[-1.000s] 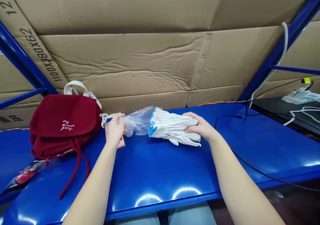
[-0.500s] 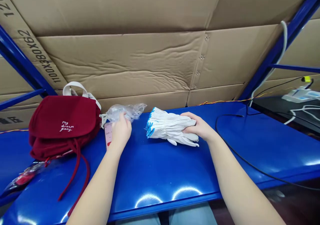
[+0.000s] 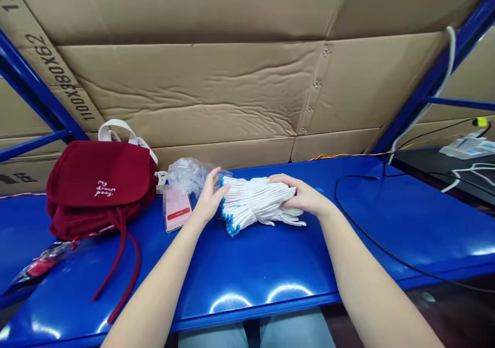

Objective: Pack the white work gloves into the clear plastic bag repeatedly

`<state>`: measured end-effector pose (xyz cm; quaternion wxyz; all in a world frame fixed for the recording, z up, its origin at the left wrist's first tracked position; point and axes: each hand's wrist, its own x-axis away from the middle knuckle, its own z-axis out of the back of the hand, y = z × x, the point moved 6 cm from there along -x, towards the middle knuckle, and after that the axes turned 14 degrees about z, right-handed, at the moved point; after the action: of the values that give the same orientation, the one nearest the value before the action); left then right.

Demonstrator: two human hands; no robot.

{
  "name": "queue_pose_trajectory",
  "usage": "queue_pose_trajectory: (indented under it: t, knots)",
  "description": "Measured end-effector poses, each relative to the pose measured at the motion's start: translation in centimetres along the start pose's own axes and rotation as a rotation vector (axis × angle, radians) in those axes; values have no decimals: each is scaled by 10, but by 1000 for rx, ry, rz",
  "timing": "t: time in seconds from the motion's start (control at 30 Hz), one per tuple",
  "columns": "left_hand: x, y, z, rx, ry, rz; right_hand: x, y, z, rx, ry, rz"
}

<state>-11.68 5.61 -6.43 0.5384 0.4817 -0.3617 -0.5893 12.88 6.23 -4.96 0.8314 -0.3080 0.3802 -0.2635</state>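
Your knees, in pale blue trousers [image 3: 290, 332], sit just below the front edge of the blue steel shelf [image 3: 247, 281]. On the shelf lies a bundle of white knit work gloves [image 3: 257, 203] with blue-edged cuffs, near the middle and nearer the back edge than the front.

Your left hand [image 3: 208, 196] is open at the bundle's left end, fingers spread, with the fingertips touching the cuffs. Your right hand [image 3: 297, 193] is cupped over the bundle's right side, fingers curved across the top. It is touching the gloves, but you cannot tell whether it is actually gripping them. Loose glove fingers stick out beneath it.

Just left of the gloves, beside your left hand, a smartphone [image 3: 176, 209] lies on the shelf, its pink screen partly blurred. A crumpled clear plastic bag [image 3: 187, 175] lies just behind the phone. Further left of the gloves sits a dark red drawstring bag [image 3: 98, 183] with cream handles, its red cord [image 3: 124, 265] trailing forward over the shelf. Beyond that cord, well left of the gloves, is a shiny red-and-clear packet [image 3: 40, 265].

Right of the gloves, a black cable [image 3: 371, 219] curves across the shelf. Further right and back, a white device [image 3: 467, 147] sits on a dark surface. Behind the gloves, flattened cardboard [image 3: 193, 90] lines the back and underside of the shelf above.
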Motion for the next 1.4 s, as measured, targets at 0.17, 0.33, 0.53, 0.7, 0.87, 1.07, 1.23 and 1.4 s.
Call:
queue_pose_trajectory:
  t: [0.17, 0.33, 0.53, 0.7, 0.87, 1.07, 1.23, 1.4]
  knots:
    - [7, -4, -12, -263, -101, 34, 6, -8, 21, 531, 431, -46]
    - [18, 3, -15, -427, -139, 71, 5, -9, -8, 435, 359, -191]
    - [30, 14, -23, -409, -80, -13, 1, 2, -20, 131, 441, -184]
    - [30, 16, -25, -306, -108, -40, 1, 15, -30, -117, 349, -245]
    - [19, -9, -27, 131, -231, 315, 0, 10, -33, -46, 307, -225]
    - [19, -10, -28, 141, -222, 338, -2, -16, -30, 298, 352, -45]
    - [22, -6, -35, 186, -356, 295, -6, -31, -34, 430, 284, 88]
    - [23, -5, -40, 25, -374, 217, -8, -27, -36, 383, 281, 95]
